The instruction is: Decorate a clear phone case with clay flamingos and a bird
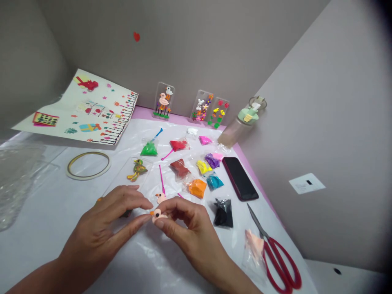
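Observation:
My right hand [186, 224] pinches a small pale pink clay bird [157, 215] with a black eye and an orange beak. The thumb of my left hand [113, 220] touches the beak, its other fingers spread above and apart from the bird. Just behind, a second pale pink bird head [160, 198] shows, its lower part hidden by my right hand. A clear case with a green and yellow clay bird [137, 169] lies beyond my left hand. A pink tool [162, 179] lies to the right of that case.
Bagged clays, including orange [197, 188] and black [223, 212], lie beyond my right hand. Scissors [278, 257] and a phone [241, 178] are at right. A tape roll [88, 177] sits left. A bottle [237, 130] and decorated cases [163, 101] stand at the back.

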{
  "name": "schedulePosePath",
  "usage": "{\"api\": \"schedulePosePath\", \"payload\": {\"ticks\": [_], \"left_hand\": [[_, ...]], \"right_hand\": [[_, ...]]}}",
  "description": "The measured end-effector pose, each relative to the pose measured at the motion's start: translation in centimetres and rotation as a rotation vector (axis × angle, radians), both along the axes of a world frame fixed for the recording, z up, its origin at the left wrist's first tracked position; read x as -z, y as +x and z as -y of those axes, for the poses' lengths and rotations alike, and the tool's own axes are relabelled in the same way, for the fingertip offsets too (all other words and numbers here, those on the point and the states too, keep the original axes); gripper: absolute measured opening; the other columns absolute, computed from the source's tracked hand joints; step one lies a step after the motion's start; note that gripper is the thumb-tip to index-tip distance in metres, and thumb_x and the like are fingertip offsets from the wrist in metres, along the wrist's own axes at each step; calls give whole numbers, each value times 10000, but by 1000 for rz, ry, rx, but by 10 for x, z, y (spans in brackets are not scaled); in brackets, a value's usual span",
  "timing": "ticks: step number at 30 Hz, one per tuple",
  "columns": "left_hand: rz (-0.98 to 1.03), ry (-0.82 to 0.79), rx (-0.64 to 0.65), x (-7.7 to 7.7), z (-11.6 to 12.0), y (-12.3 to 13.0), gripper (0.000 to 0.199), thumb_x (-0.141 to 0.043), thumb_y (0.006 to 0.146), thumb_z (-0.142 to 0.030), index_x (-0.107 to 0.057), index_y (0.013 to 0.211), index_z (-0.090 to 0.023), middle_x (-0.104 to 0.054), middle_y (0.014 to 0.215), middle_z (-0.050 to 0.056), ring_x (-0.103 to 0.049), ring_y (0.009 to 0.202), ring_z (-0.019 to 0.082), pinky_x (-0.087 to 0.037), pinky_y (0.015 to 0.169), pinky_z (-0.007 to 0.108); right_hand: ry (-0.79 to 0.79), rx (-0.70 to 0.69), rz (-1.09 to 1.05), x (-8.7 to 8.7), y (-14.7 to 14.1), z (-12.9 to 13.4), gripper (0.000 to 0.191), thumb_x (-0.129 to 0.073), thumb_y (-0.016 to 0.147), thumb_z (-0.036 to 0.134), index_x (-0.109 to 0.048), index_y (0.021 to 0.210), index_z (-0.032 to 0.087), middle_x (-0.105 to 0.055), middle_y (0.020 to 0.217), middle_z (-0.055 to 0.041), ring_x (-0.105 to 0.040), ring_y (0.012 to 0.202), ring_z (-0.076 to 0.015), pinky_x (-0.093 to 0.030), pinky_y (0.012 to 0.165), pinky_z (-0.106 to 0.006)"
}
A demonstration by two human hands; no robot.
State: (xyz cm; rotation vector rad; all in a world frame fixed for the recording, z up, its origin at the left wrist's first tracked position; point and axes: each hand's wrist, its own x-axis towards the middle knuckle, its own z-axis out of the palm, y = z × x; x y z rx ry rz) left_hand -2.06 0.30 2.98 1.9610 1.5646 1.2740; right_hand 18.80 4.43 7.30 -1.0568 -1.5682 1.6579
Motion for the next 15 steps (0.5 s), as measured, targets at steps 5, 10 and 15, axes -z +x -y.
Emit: {"api": "schedulePosePath", "payload": {"ticks": [5,10,15], "left_hand": [[37,-93,33,-6,-1,3,198,-689,956,-538,-775,965,-359,-813,955,-31,-762,1070,239,-602,983,324],[102,-216,34,-8,2,6,187,-670,961,-514,-770,931,-359,-791,962,-31,-723,1104,243,-570,1013,335],[141,-220,10,-7,5,11,147,-674,956,-480,-761,919,-368,-773,961,-49,-701,1120,225,-526,1067,333]], "right_hand": [[71,32,40,2,0,0,52,-753,876,226,-779,917,205,-732,876,-3,-610,797,-149,-495,766,-262],[109,28,44,3,-1,1,43,-738,885,223,-774,903,208,-734,874,-10,-626,807,-157,-509,780,-270],[106,33,50,3,-1,2,44,-737,888,220,-774,909,210,-733,871,-9,-621,796,-154,-508,765,-263]]}}
